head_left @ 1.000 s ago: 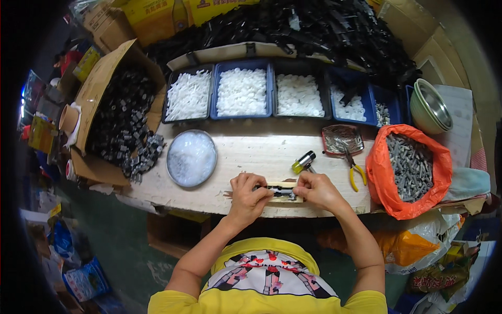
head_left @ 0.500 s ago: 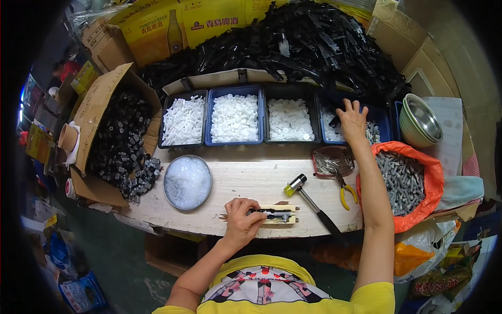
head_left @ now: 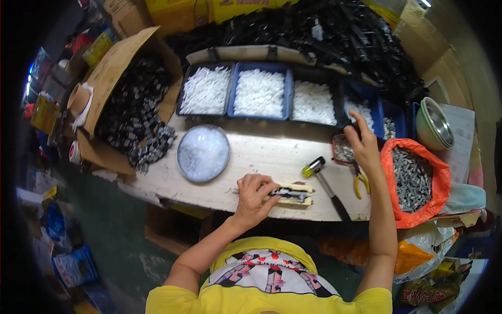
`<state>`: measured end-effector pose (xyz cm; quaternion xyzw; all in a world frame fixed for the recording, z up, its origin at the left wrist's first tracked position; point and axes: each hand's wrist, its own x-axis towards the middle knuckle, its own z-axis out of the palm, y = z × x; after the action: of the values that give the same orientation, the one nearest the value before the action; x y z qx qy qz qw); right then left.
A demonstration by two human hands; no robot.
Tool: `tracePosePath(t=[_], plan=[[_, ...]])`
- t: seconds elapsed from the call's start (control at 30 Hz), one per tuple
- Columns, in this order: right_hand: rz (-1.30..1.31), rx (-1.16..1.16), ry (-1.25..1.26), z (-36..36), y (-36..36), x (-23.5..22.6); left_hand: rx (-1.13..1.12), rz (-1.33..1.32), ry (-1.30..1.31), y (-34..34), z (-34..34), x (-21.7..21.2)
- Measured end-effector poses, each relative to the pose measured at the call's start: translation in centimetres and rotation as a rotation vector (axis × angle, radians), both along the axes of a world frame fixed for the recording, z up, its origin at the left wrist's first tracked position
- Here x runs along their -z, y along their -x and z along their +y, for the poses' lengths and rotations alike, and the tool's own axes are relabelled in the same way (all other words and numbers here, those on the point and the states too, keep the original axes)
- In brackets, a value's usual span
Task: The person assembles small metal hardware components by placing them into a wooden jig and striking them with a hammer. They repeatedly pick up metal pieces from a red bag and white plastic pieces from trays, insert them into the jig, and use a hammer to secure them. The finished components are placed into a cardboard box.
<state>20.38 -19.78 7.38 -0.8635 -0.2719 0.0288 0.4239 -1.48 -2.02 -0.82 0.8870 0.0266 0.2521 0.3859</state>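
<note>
My left hand bends its fingers over the left end of a small cream-coloured block fixture near the table's front edge. A slim black part with a grey rod lies in the fixture's slot, with my left fingertips against its end. My right hand is raised in front of a blue bin of small whitish pieces. Its thumb and forefinger come close together; whatever is between them is too small and blurred to name. Below it lie a red-rimmed tray of small metal pins and yellow-handled pliers.
A mallet lies right of the fixture. Bins of white plastic pieces line the back, before a heap of black parts. A round dish and a carton of dark pieces stand left; an orange bag of grey parts stands right.
My right hand has drawn back from inside the blue bin toward me, its fingers now closer together. My left hand stays on the fixture. The whole view has shifted and tilted slightly.
</note>
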Motion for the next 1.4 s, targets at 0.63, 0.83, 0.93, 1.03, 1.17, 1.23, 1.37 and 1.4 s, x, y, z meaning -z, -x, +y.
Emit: tracePosePath(t=[0.63, 0.83, 0.93, 1.03, 1.17, 1.23, 1.37, 1.4], plan=[[-0.423, -0.436, 0.284, 5.9, 14.2, 5.7, -0.150, -0.006, 0.003, 3.6, 2.9, 0.0], [-0.401, -0.461, 0.291, 5.8, 13.9, 5.8, -0.085, 0.034, 0.013, 2.9, 2.8, 0.3], [-0.394, -0.388, 0.213, 4.8, 13.2, 5.4, 0.007, 0.043, -0.050, 2.2, 2.5, -0.7], [-0.424, -0.141, 0.220, 2.3, 11.4, 5.4, 0.100, 0.075, -0.178, 1.4, 1.9, -1.4], [-0.342, 0.011, 0.467, -0.9, 9.4, 7.9, 0.264, 0.215, -0.434, 0.7, 1.8, -1.4], [-0.349, -0.009, 0.491, -1.3, 9.4, 8.4, 0.295, 0.236, -0.483, 0.6, 2.0, -1.3], [-0.206, -0.070, 0.134, -1.9, 9.6, 6.6, 0.348, 0.265, -0.546, 0.1, 2.2, -1.7], [-0.214, -0.111, 0.125, -1.6, 10.6, 4.8, 0.346, 0.274, -0.564, 0.3, 2.3, -1.8]])
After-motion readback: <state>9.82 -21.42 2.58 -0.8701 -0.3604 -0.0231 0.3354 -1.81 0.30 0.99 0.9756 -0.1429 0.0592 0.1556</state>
